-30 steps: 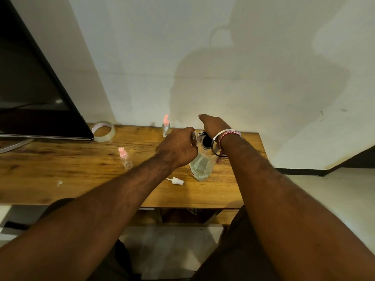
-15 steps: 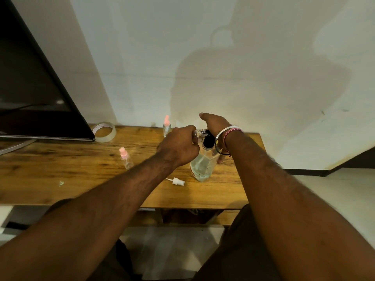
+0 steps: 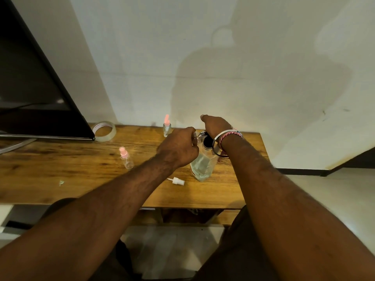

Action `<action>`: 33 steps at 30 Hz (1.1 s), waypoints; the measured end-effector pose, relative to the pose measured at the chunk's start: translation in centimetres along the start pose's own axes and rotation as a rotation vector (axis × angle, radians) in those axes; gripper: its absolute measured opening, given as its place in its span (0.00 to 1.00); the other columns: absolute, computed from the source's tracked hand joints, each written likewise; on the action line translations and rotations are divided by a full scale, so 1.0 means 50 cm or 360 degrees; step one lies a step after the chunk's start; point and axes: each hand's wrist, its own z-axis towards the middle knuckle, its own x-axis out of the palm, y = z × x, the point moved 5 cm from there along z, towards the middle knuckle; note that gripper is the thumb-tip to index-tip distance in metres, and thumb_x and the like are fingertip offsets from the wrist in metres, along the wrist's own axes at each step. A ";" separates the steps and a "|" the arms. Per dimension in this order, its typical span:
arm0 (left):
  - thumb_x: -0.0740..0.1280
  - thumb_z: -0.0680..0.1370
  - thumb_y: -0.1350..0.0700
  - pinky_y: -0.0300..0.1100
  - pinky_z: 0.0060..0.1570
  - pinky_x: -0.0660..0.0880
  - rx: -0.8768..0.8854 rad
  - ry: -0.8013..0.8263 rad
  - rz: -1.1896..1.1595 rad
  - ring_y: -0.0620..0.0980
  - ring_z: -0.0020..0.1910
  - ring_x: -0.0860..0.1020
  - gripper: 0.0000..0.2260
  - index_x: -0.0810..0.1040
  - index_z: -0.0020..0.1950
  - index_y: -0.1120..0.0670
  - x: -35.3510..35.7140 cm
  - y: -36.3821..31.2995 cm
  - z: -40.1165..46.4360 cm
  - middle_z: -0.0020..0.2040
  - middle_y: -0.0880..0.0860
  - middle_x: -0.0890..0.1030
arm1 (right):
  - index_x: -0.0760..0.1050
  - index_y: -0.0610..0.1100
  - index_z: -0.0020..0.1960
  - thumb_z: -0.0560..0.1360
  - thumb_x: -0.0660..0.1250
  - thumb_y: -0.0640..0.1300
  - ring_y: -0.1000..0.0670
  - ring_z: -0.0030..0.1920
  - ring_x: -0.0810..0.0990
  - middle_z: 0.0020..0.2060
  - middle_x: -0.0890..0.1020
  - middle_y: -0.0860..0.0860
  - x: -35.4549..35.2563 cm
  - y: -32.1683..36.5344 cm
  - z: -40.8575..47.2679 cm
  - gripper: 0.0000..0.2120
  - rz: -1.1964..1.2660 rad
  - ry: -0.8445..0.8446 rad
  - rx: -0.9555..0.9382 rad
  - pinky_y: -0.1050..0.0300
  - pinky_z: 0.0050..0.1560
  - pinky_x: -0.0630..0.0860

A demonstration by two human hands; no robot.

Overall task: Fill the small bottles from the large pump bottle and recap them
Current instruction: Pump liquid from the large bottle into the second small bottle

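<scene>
wooden counter (image 3: pixel 60 179): pump bottle (image 3: pixel 203 165) right of centre. our left hand (image 3: pixel 178 149) fingers curl round a small bottle (image 3: pixel 196 136) at the spout; right hand (image 3: pixel 216 124) rests on the pump, fingers hidden. press slowly, mouth under nozzle.

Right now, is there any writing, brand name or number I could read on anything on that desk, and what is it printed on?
No text can be read.
Tape roll: reddish print on its inner core, too small and blurred to read.
Large pump bottle: a reddish strip near its base, perhaps a label edge, unreadable.
Two small bottles with pink caps: no print visible.
Loose white spray cap: blank.
Dark screen: no logo visible.
</scene>
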 end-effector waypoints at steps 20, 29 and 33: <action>0.71 0.75 0.58 0.46 0.44 0.81 0.0033 -0.0048 -0.0012 0.50 0.43 0.80 0.08 0.80 0.53 0.51 -0.010 0.001 0.007 0.44 0.48 0.83 | 0.72 0.44 0.70 0.81 0.56 0.63 0.44 0.60 0.75 0.68 0.75 0.43 0.004 -0.001 0.006 0.28 0.0509 0.0036 0.0118 0.48 0.68 0.67; 0.70 0.75 0.58 0.44 0.42 0.80 0.0024 -0.0049 0.0006 0.49 0.41 0.79 0.07 0.79 0.52 0.50 0.004 0.000 0.007 0.43 0.48 0.82 | 0.75 0.39 0.62 0.84 0.50 0.53 0.40 0.60 0.76 0.63 0.77 0.38 0.000 -0.003 0.009 0.22 0.0129 -0.0056 0.0003 0.49 0.61 0.69; 0.71 0.74 0.58 0.45 0.41 0.80 0.0018 -0.0054 -0.0010 0.49 0.41 0.79 0.06 0.79 0.50 0.50 0.011 0.003 0.006 0.42 0.48 0.82 | 0.75 0.40 0.57 0.84 0.49 0.52 0.40 0.56 0.76 0.61 0.78 0.38 0.001 -0.005 0.008 0.20 0.0065 -0.0098 0.0003 0.50 0.57 0.70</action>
